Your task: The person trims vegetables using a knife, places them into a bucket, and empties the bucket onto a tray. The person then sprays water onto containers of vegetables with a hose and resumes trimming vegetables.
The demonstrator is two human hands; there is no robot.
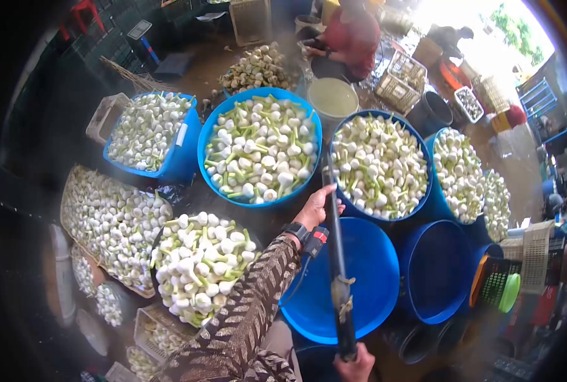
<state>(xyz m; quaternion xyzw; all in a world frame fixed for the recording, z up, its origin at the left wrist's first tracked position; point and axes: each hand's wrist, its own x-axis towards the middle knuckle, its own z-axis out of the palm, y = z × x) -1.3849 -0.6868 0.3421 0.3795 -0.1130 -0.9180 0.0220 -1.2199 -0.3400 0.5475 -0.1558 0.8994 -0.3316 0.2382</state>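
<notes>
Both my hands are on a long dark pole (336, 245) that slants over a blue tub (372, 280) with a bare bottom. My left hand (316, 207), with a black wrist device on its wrist, closes round the pole's upper part, between two blue tubs heaped with garlic bulbs. Nearer to me, my right hand (355, 366) grips its lower end at the bottom edge of the view. Pale scraps cling to the pole's lower half. Garlic bulbs (261, 149) fill the round tub ahead, and more garlic (380, 167) fills the darker tub to its right.
Garlic also fills a square blue tub (150, 132), a wide basket (115, 226) and a container (202, 267) at left. A dark blue barrel (437, 274) stands right. Beyond a bucket of cloudy water (333, 97), a person in red (353, 41) sits near a garlic pile (258, 69).
</notes>
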